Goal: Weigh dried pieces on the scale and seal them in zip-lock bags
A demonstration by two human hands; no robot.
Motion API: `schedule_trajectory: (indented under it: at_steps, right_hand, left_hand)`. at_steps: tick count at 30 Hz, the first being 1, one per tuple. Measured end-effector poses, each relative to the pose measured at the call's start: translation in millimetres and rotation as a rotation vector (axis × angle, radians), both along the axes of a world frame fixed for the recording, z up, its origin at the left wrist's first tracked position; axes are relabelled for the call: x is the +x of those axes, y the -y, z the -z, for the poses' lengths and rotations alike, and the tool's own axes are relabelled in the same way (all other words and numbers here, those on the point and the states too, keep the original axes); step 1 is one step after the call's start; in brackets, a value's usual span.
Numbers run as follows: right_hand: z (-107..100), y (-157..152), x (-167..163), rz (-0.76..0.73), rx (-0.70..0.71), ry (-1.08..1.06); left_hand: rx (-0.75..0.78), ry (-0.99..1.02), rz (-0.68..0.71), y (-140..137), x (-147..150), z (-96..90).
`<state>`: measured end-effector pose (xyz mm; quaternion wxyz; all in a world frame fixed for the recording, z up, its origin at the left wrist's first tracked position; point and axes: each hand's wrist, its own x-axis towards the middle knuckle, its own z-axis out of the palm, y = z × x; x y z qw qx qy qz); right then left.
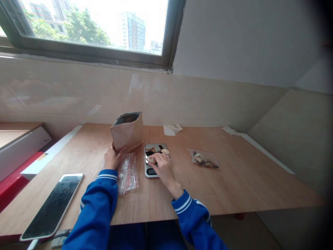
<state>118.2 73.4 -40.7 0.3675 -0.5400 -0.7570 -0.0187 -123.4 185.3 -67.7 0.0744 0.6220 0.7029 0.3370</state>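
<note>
A brown paper bag [127, 135] with a silvery lining stands open-topped. My left hand [112, 158] grips its lower left corner, thumb across the front and fingers at the side. Just in front of it lie clear zip bags [128, 173] with red seal lines. On a small digital scale [147, 175] rest dark and pale dried pieces [156, 150]. Over the scale's near part, my right hand [162, 168] pinches a pale dried slice [151, 159] between thumb and fingers. The scale's display is too small to read.
A filled clear zip bag [204, 159] of similar dried pieces lies to the right. A phone [53, 205] with a cable plugged in lies at the left front. Crumpled tissue [175, 128] sits at the table's back edge, below the window [96, 27].
</note>
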Motion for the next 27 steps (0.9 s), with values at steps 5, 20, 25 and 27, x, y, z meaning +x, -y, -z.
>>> schedule_trajectory:
  at_steps: [5, 20, 25, 27]
  right_hand:
    - [-4.0, -12.8, -0.9, 0.037, -0.002, 0.027]
    - [-0.4, -14.0, 20.2, 0.116, 0.008, -0.087]
    - [-3.8, -10.6, 35.2, 0.166, 0.01, -0.196]
    - [-2.8, -10.2, 41.2, 0.19, 0.004, -0.212]
  left_hand:
    - [0.014, 0.007, 0.02, 0.1, -0.2, 0.0]
    - [-0.009, 0.009, 0.001, 1.8, 1.0, -1.2]
    - [0.011, 0.009, 0.004, -1.3, 0.0, 5.4]
    - [0.022, 0.03, 0.004, -2.2, -0.4, 7.4]
